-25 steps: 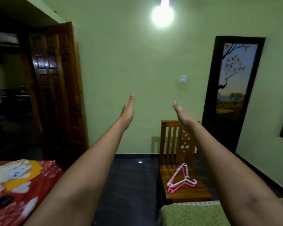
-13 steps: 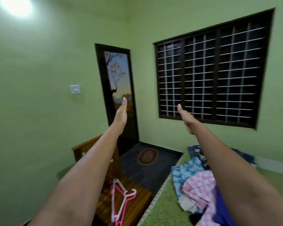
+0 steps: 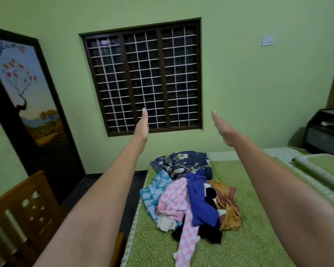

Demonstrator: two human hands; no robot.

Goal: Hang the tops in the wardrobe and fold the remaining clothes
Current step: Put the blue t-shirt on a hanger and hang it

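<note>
We hold both hands out level, fingers straight and empty: left hand (image 3: 142, 125) and right hand (image 3: 223, 130) with flat, wide grips. The pile of clothes (image 3: 191, 197) lies on the bed (image 3: 258, 237), below and between our forearms, perhaps slightly nearer the right hand. Its long axis runs away from us toward the window (image 3: 143, 76); we cannot tell which pieces are tops.

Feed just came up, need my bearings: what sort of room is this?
Most likely a bedroom: a bed with a green cover and a pile of clothes on it, a barred window, and a painted door.
</note>
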